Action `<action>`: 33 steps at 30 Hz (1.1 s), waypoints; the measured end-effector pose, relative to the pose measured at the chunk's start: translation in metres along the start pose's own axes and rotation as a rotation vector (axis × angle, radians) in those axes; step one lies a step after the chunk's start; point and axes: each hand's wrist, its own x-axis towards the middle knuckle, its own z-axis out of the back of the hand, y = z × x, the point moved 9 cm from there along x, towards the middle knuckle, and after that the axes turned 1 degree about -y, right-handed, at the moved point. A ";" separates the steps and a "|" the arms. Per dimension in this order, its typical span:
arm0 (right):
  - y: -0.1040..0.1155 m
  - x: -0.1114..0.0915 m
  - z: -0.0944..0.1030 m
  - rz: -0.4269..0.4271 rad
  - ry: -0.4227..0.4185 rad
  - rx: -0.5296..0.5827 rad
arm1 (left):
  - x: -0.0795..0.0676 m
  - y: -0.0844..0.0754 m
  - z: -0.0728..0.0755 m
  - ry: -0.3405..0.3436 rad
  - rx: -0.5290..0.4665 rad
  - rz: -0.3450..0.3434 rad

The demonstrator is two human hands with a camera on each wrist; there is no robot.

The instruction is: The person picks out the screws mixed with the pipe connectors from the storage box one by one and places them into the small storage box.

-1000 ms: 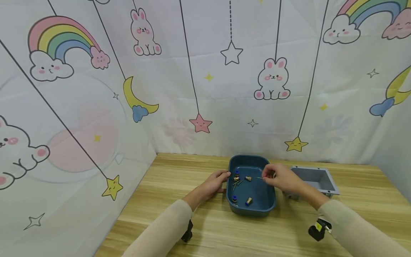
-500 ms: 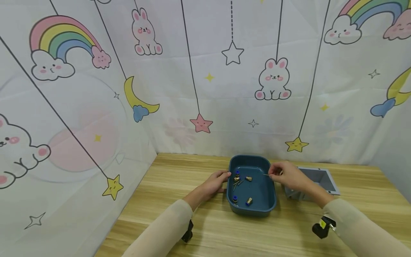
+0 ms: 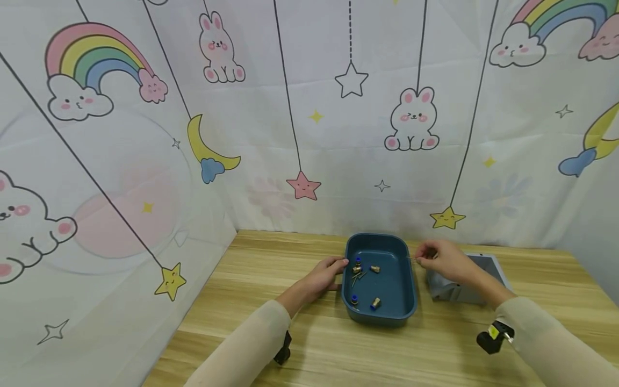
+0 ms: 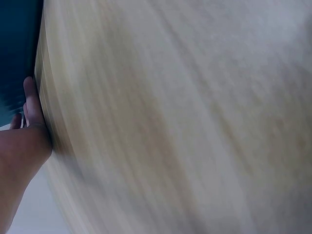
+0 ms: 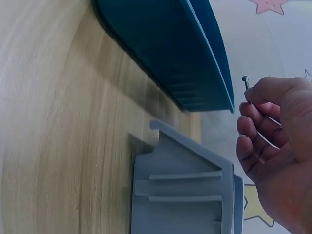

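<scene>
A small metal screw (image 5: 246,82) is pinched between the thumb and forefinger of my right hand (image 3: 447,262). That hand is just beyond the right rim of a dark blue tray (image 3: 391,309), above the near left part of a grey bin (image 5: 178,187). My left hand (image 3: 321,276) rests against the tray's left side, fingertips at the rim; the left wrist view shows its fingers (image 4: 32,105) lying along the outer wall. Inside the tray lie several brass fittings with blue ends, one a brass fitting (image 3: 375,303) near the front, and a few loose screws (image 3: 358,277).
The wooden table (image 3: 271,252) carries both containers, the grey bin standing to the right of the tray. A printed cloth backdrop (image 3: 338,140) hangs behind the table and on the left. A black wrist mount (image 3: 494,337) is strapped at my right sleeve.
My right hand has moved right with the screw, from over the tray to beyond its right rim, near the grey bin. My left hand has stayed at the tray's side.
</scene>
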 end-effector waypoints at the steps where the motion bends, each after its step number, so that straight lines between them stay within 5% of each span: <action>1: -0.002 0.000 0.001 -0.009 0.002 0.001 | 0.000 0.000 0.000 0.000 0.000 0.001; 10: -0.017 -0.003 0.008 -0.070 -0.003 0.016 | -0.001 0.000 0.001 -0.006 0.011 0.000; 33: -0.026 -0.013 0.033 -0.049 -0.040 -0.027 | 0.000 -0.002 -0.001 -0.011 0.006 -0.002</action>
